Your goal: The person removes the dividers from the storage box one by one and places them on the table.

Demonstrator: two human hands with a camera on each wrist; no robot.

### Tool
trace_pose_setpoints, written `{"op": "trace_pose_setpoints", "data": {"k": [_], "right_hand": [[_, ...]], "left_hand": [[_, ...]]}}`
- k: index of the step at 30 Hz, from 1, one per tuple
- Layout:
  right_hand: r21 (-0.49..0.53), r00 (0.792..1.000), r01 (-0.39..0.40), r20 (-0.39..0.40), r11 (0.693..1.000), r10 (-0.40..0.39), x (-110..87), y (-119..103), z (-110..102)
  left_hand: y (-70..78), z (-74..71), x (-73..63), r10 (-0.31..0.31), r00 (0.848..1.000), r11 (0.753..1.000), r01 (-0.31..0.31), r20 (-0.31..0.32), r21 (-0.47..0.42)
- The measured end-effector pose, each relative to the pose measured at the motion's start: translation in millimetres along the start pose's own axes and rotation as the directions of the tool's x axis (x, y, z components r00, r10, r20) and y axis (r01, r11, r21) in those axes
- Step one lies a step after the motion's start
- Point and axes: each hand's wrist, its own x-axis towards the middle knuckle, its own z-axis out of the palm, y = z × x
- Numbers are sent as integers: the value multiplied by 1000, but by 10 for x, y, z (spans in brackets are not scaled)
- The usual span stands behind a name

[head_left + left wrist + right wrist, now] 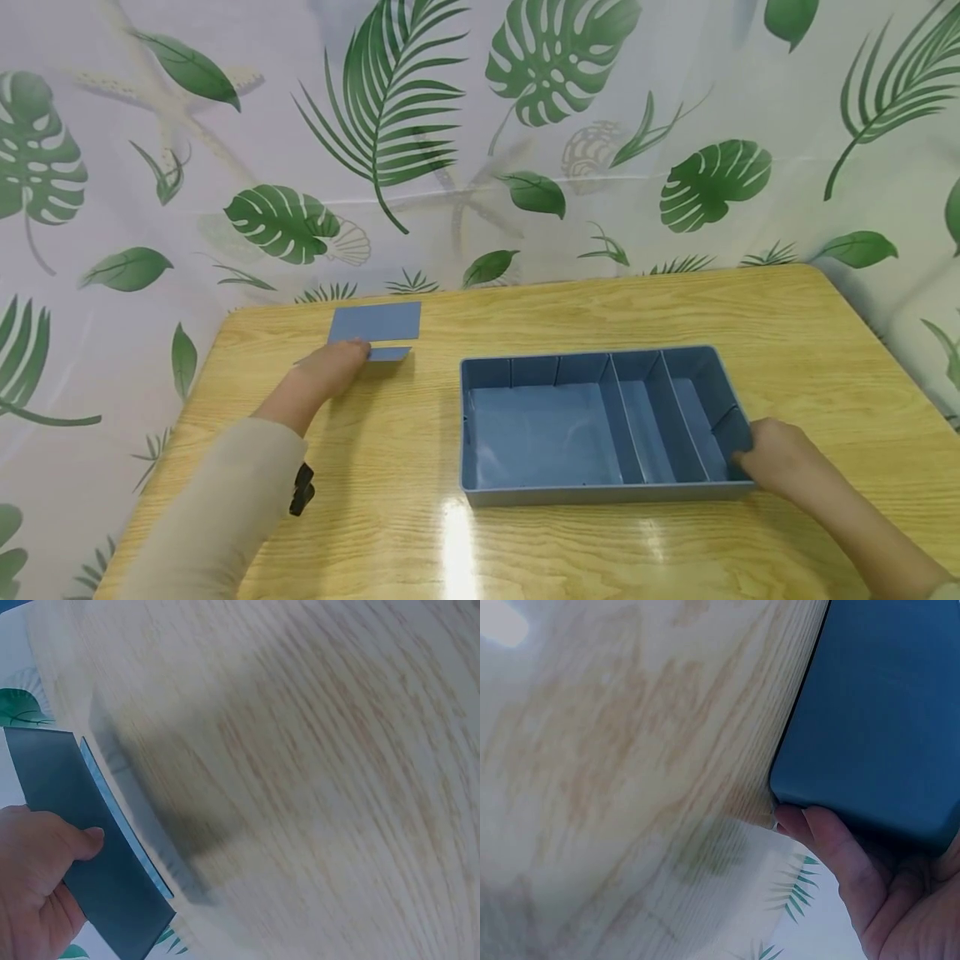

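Observation:
At the table's far left, my left hand point(335, 367) pinches a flat blue-grey divider panel point(112, 847), the thumb on its upper face in the left wrist view. The panel is tilted over the table, casting a shadow. Just beyond it, a second blue-grey panel point(375, 322) lies flat. Right of centre stands a blue-grey divided box point(600, 497), with one wide compartment at left and two narrower ones at right. My right hand point(783, 454) grips the box's right end near the front corner, thumb over the rim; its fingers point(836, 844) curl against the outer wall.
The wooden table point(375, 517) ends at the back against a white curtain point(465, 167) printed with green leaves. A small black object point(302, 490) shows beside the left sleeve point(232, 492).

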Motion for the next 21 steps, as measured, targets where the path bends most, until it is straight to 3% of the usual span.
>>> {"op": "trace_pose_setpoints", "data": {"k": [9,21], "right_hand": [[29,1000,-18,2,999,18,2,-22,7],[20,1000,-13,-8,1000,13,-12,-8,25]], "left_hand": [[-20,96,110,9,1000,1000,-9,1,18],[20,121,174,-38,999,999,37,10,29]]}}
